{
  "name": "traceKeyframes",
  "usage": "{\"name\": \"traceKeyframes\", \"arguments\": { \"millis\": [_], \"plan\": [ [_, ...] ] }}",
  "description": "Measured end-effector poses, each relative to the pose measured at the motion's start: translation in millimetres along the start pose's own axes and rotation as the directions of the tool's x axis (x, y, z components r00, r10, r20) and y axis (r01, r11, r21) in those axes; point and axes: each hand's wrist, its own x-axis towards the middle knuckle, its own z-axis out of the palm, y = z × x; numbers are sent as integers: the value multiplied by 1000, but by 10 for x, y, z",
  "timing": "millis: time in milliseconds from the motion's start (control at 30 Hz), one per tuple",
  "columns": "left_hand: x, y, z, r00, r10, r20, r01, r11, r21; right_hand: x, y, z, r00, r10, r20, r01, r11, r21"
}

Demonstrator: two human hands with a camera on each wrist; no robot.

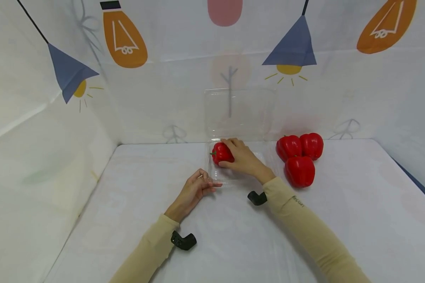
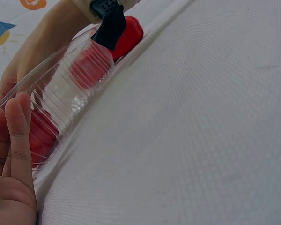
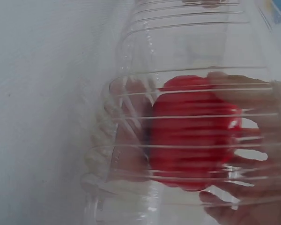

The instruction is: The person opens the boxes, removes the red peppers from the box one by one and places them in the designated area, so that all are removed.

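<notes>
A red bell pepper (image 1: 220, 152) with a green stem lies on its side in the left part of a clear plastic clamshell box (image 1: 215, 173). From above and the right, my right hand (image 1: 246, 159) holds this pepper, its fingers and thumb spread around it. Through the ribbed plastic wall, the right wrist view shows the pepper (image 3: 192, 133) between the fingers. My left hand (image 1: 193, 192) touches the box's front left corner. In the left wrist view its fingers (image 2: 18, 136) look straight against the plastic; the thumb is mostly hidden.
The box's clear lid (image 1: 239, 114) stands raised at the back, near the patterned cloth wall. Right of the box, three more red bell peppers (image 1: 300, 171) sit grouped on the white table (image 1: 145, 165). Black wrist devices (image 1: 184, 240) hang below both forearms.
</notes>
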Motion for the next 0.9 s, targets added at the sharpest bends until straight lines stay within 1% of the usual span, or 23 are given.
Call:
{"name": "traceKeyframes", "arguments": {
  "millis": [200, 433, 633, 900],
  "plan": [
    [-7, 6, -3, 1000, -1, 7, 1, 1000, -1, 2, 9, 22, 1000, 12, -26, -13, 1000, -20],
    [-9, 4, -2, 1000, -5, -1, 5, 1000, 6, -14, 9, 15, 999, 24, -36, -24, 1000, -3],
    [-11, -5, -5, 1000, 12, 8, -12, 1000, 3, -53, 8, 4, 999, 22, -42, -21, 1000, 8],
    [-3, -15, -15, 999, 28, 21, -28, 1000, 0, -85, 14, -10, 996, 10, -89, -9, 1000, 17]
  ]
}}
